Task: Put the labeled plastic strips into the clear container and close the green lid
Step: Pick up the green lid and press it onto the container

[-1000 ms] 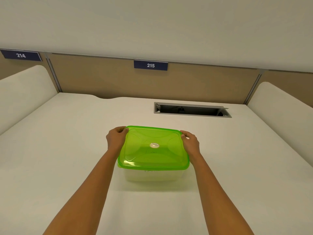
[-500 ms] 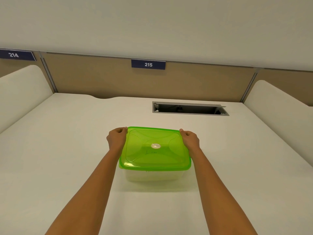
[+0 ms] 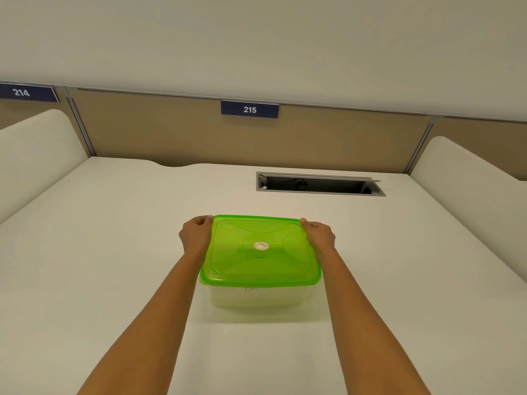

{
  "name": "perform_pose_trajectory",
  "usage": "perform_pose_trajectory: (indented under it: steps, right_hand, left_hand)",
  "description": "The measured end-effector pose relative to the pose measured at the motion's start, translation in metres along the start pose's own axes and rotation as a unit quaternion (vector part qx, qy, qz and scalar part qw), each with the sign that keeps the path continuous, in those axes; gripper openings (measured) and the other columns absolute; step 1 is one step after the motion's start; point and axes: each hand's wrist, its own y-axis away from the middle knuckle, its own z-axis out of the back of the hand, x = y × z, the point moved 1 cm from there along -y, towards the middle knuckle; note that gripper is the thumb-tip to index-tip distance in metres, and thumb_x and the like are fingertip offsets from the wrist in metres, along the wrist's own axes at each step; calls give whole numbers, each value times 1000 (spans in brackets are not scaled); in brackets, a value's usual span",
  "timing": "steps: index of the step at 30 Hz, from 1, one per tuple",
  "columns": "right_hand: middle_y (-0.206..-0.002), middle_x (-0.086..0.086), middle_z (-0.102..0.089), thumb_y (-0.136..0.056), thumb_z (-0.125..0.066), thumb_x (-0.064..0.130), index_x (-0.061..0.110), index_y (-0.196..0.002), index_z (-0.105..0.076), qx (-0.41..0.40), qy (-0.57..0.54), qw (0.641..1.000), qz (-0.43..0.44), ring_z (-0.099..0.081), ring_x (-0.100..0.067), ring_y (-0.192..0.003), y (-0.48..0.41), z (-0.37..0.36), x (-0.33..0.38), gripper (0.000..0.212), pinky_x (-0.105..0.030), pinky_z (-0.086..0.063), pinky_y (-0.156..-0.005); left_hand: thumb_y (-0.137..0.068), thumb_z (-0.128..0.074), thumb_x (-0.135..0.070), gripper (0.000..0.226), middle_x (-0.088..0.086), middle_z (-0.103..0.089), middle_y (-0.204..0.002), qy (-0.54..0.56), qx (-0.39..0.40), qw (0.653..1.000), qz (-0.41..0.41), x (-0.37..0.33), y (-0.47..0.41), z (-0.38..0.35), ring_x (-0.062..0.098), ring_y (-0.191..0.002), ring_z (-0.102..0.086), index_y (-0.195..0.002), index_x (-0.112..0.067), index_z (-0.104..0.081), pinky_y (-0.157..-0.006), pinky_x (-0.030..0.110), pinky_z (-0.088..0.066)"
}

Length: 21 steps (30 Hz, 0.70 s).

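Note:
A clear container (image 3: 258, 297) stands on the white table (image 3: 99, 266) in front of me, covered by the green lid (image 3: 261, 252) with a small round sticker at its centre. My left hand (image 3: 196, 238) grips the lid's far left corner, fingers curled over the rim. My right hand (image 3: 319, 236) grips the far right corner the same way. Faint dark markings show through the lid and the container's front wall; the strips themselves cannot be made out.
A rectangular cable slot (image 3: 319, 183) is cut into the table behind the container. Padded white dividers rise at the left (image 3: 34, 155) and right (image 3: 467, 183). A brown back panel carries signs 215 (image 3: 249, 109) and 214 (image 3: 25, 92).
Both hands stay on the lid's far corners. The view has shifted slightly; the container and lid hold their place on the table.

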Motion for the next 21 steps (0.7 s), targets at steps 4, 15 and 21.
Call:
perform_pose_trajectory:
  steps: [4,15,21]
  right_hand:
    - [-129,-9,-62,-93,-53,40,13,-120,-65,-6,-16,1000,-9,-50,-30,-123,-1,-1,-1,40,-33,-39,-101]
    - [-127,-9,-62,-89,-58,41,14,-117,-67,-17,-6,999,-35,-52,-31,-121,-8,-2,1,40,-36,-41,-101]
    - [-127,-11,-63,-92,-54,38,8,-119,-65,-16,-10,1000,-24,-53,-31,-120,-9,-7,0,42,-36,-42,-100]
  left_hand:
    - [-93,-53,-23,31,13,-66,-121,7,1,1000,3,2,0,-1,27,-119,-55,-114,-6,-69,-92,28,-39]
    - [-93,-53,-22,31,14,-66,-121,3,3,1000,4,2,-2,-1,27,-119,-55,-113,-5,-69,-88,25,-36]
    - [-94,-52,-23,32,14,-66,-122,3,1,1000,5,3,-4,-2,28,-120,-55,-114,-5,-68,-89,25,-37]
